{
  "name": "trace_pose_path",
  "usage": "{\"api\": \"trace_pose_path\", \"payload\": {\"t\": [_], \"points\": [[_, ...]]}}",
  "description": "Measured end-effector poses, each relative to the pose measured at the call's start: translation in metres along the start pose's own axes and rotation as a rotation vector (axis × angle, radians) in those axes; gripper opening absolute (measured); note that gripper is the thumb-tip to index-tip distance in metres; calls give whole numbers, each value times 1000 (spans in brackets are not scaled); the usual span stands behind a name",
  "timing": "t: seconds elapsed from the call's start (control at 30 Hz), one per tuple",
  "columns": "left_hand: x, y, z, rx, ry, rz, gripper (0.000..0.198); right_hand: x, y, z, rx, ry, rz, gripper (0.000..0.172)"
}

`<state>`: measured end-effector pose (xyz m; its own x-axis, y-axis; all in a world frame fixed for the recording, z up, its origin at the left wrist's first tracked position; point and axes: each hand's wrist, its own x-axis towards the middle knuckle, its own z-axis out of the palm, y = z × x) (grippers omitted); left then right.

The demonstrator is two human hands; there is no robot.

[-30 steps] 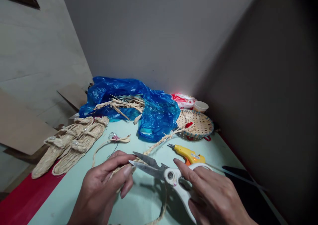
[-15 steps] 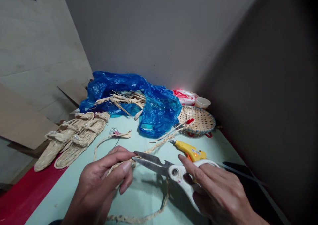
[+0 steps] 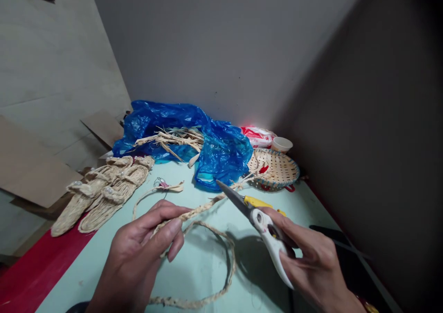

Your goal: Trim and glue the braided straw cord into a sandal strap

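Note:
Between thumb and fingers, my left hand (image 3: 152, 237) pinches a pale braided fibre cord (image 3: 204, 207). The cord stretches away toward the woven basket, and another length of it loops over the tabletop below. My right hand (image 3: 308, 253) grips white-handled scissors (image 3: 265, 225) by the handles. Their dark blades look closed and point up and left, just over the far part of the cord; whether they touch it I cannot tell. A yellow glue gun (image 3: 256, 201) lies behind the scissors, partly hidden by them and my right hand.
Woven straw sandals (image 3: 114, 195) with bead trim lie at the left. Behind is a blue plastic bag (image 3: 224, 151) holding dried fibre strips (image 3: 173, 140). A shallow woven basket (image 3: 280, 168), a white cup (image 3: 282, 144) and a red-and-white packet (image 3: 258, 137) stand at back right by the wall.
The scissors have moved right and away from my left fingers, tilting upward, and their blades have come together. My left hand keeps its pinch on the cord, nearly in place.

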<state>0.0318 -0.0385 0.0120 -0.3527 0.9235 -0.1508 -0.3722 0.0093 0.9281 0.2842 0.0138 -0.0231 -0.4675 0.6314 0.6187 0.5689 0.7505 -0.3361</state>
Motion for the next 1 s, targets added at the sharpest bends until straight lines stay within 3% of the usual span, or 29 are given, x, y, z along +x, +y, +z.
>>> {"api": "trace_pose_path", "payload": {"t": [0.27,0.67,0.9,1.0], "points": [[0,-4,-2,47,-49,50,11,2,2,-2,-40,-123,-119,55],[-2,-6,-5,289,-9,156,6,0,5,-2,-35,-101,-185,63],[3,-11,-6,240,-44,168,5,0,3,2,-6,-51,-148,53],[2,-11,-6,227,-81,139,7,-1,2,5,36,-26,32,42]]}}
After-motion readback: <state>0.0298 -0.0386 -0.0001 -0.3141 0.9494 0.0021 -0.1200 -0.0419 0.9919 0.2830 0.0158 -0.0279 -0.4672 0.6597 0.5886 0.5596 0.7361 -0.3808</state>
